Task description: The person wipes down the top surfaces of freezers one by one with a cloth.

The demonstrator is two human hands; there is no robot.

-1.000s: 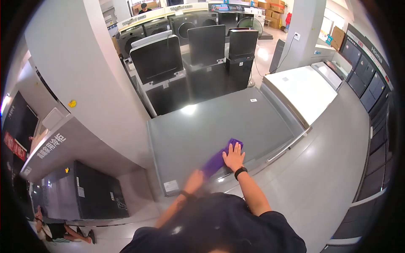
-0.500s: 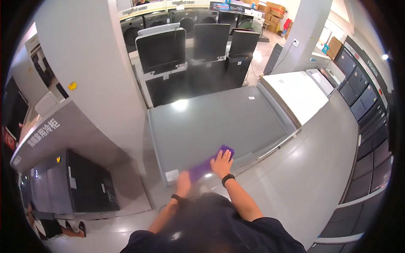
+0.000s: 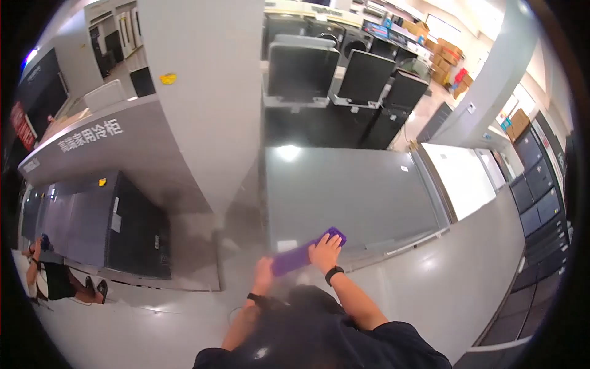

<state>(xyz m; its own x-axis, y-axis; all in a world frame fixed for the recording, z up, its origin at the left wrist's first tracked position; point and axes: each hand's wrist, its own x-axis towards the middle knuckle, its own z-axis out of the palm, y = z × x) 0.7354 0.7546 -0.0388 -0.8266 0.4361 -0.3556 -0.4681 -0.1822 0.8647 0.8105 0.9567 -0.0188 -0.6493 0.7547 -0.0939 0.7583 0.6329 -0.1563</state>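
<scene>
A purple cloth (image 3: 291, 261) stretches between my two hands near the front edge of a large grey flat-topped appliance (image 3: 350, 190). My right hand (image 3: 326, 253) lies on the cloth's right end with its fingers bent over it. At the cloth's left end is my left hand (image 3: 263, 273), blurred, its fingers closed around the fabric beside the appliance's front left corner. A white label (image 3: 286, 245) sits on the lid close to that corner.
A pillar (image 3: 203, 92) stands at the left, with a dark appliance (image 3: 141, 227) beyond it. Another person (image 3: 52, 277) is at the lower left. Dark appliances with raised lids (image 3: 304, 71) stand behind the grey top; a white freezer (image 3: 461, 178) is to the right.
The view has turned left, so the grey appliance appears farther right. Both hands and the cloth have come back toward the lid's front left corner.
</scene>
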